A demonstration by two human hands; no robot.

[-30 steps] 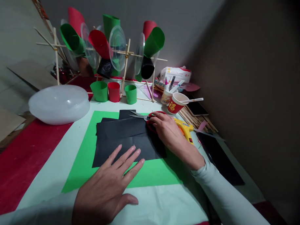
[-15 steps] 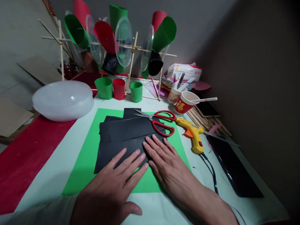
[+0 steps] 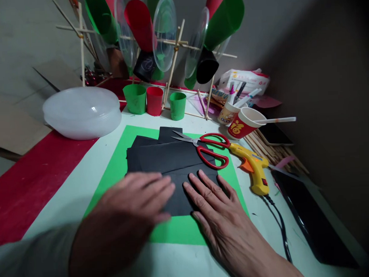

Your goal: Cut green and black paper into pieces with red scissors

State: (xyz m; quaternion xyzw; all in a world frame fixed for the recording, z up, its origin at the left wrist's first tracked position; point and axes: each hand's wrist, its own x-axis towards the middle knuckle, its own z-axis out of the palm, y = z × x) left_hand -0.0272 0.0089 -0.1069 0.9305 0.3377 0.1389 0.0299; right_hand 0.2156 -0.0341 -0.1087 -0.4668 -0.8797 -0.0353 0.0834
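Observation:
Several black paper pieces overlap on a green sheet in front of me. My right hand lies palm down on the lower right part of the black paper, its fingers spread. Blurred by motion, my left hand hovers over the lower left part with fingers stretched out and nothing visible in it. It hides that corner of the paper. Red-handled scissors rest on the paper's upper right, blades slightly apart and pointing left. Touching or nearly touching their handles is a yellow glue gun with an orange trigger.
Stacked translucent plastic lids sit at the left. Behind the paper stand a green cup, a red cup and a stick frame bearing cups and discs. A paper cup, wooden sticks and a black panel lie right.
My left hand has lifted off the black paper and turned, shifting slightly left. My right hand stays on the paper. The whole view has moved a little closer, with things shifted right.

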